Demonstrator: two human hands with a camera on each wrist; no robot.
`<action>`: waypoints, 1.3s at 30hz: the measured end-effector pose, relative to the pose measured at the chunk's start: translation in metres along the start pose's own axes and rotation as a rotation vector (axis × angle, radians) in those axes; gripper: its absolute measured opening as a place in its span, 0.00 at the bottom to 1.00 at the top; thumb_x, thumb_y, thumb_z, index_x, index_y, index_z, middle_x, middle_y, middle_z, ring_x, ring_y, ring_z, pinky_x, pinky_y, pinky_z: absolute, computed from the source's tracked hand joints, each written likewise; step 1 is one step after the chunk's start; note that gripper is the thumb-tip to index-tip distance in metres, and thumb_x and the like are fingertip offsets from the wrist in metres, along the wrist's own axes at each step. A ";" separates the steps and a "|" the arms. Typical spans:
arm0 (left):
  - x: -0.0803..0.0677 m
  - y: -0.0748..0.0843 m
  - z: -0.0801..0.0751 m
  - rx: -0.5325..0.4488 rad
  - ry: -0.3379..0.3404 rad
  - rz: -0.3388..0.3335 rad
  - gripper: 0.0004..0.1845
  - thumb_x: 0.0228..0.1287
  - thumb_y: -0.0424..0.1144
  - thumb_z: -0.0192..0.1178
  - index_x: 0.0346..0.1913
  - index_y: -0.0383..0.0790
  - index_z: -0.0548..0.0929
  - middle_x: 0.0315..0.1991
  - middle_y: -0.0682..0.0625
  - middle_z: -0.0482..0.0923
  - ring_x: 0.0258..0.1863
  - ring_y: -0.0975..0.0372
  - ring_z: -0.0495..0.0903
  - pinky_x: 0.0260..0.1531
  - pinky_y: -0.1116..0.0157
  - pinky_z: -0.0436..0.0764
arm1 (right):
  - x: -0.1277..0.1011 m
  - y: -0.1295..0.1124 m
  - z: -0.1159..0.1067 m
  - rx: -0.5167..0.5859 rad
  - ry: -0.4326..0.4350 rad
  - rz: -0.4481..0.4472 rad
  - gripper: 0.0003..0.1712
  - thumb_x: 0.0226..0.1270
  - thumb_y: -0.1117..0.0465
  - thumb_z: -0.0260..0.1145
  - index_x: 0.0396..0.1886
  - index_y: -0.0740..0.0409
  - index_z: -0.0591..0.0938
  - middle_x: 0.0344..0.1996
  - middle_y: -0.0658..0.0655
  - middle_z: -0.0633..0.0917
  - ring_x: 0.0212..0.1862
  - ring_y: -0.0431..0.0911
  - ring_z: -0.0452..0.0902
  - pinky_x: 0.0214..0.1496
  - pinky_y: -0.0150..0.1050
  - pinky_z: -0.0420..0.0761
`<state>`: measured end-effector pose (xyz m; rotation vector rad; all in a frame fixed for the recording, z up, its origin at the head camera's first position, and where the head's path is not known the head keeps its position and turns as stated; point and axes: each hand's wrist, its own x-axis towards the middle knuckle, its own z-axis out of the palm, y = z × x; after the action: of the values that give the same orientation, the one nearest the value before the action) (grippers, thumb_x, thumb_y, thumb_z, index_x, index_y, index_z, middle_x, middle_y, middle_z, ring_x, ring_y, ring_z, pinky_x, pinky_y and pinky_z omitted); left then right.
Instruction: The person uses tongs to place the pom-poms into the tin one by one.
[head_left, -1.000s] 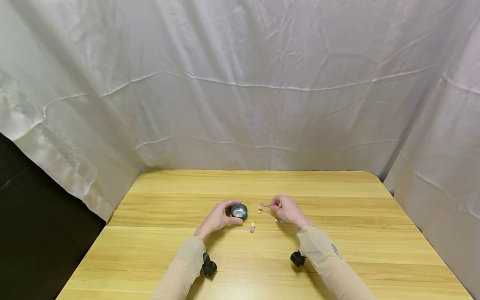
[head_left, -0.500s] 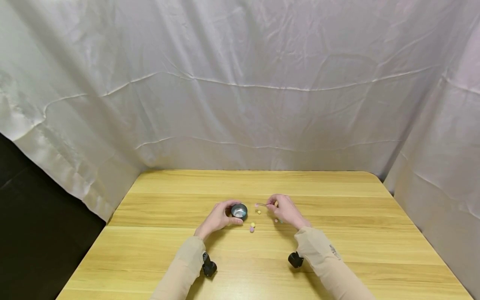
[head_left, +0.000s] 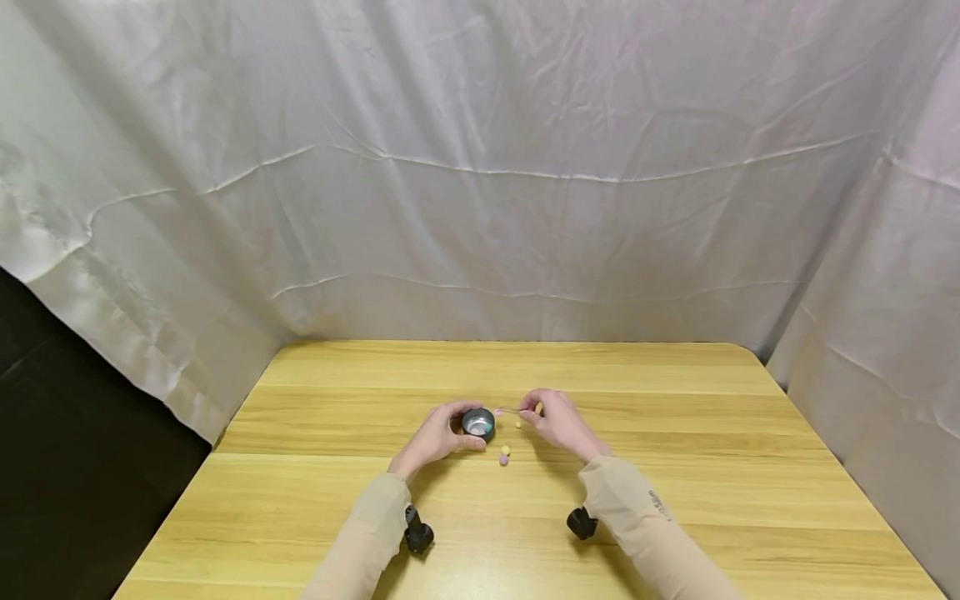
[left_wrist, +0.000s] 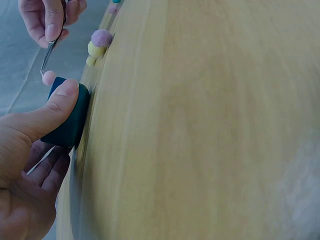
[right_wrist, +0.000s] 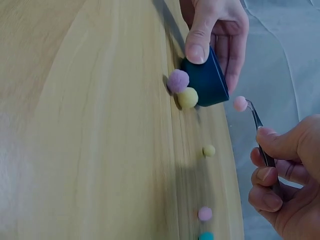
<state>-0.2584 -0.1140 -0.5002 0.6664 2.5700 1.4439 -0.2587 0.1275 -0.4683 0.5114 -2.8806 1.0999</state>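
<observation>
My left hand (head_left: 437, 433) holds a small dark bowl (left_wrist: 71, 122) on the table, thumb on one side and fingers on the other. The bowl's metallic inside faces up in the head view, with a blue ball (head_left: 488, 427) in it. In my right hand (head_left: 558, 423), thumb and fingers pinch a pair of tweezers (right_wrist: 256, 118). Its bent tips grip a small pink pompom (right_wrist: 240, 103), raised just beside the bowl's rim. A purple pompom (right_wrist: 178, 81) and a yellow pompom (right_wrist: 188, 98) lie touching, close to the bowl.
On the wooden table (head_left: 337, 517) lie a smaller yellow pompom (right_wrist: 209, 150), another pink pompom (right_wrist: 205, 213) and a teal pompom (right_wrist: 205, 236), in a loose row. Pale grey curtains (head_left: 480, 217) hang behind the table and along its right side.
My right hand has moved left, carrying the pink pompom in the tweezers from above the small yellow pompom to the bowl's rim. My left hand and the bowl have stayed still.
</observation>
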 end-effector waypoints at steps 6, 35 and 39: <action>0.000 0.000 0.000 0.000 -0.001 0.005 0.33 0.54 0.36 0.76 0.64 0.33 0.78 0.60 0.39 0.81 0.59 0.50 0.81 0.62 0.48 0.78 | 0.000 -0.005 0.003 -0.008 0.004 -0.018 0.04 0.68 0.66 0.68 0.32 0.57 0.86 0.29 0.51 0.84 0.29 0.38 0.73 0.33 0.30 0.74; -0.001 0.001 -0.001 0.003 0.001 0.000 0.34 0.55 0.36 0.76 0.65 0.33 0.77 0.60 0.39 0.81 0.59 0.49 0.81 0.62 0.48 0.78 | 0.002 -0.006 0.005 0.036 -0.013 -0.004 0.03 0.68 0.65 0.68 0.35 0.58 0.86 0.31 0.52 0.85 0.29 0.39 0.72 0.32 0.30 0.74; -0.001 0.001 -0.001 0.005 -0.003 -0.002 0.34 0.55 0.36 0.76 0.65 0.33 0.77 0.60 0.39 0.81 0.58 0.49 0.82 0.61 0.49 0.79 | -0.001 0.007 0.001 0.043 -0.022 0.038 0.02 0.69 0.66 0.66 0.36 0.60 0.85 0.32 0.54 0.84 0.25 0.39 0.73 0.28 0.30 0.75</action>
<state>-0.2576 -0.1145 -0.4987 0.6658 2.5718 1.4355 -0.2596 0.1317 -0.4735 0.4758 -2.9030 1.1719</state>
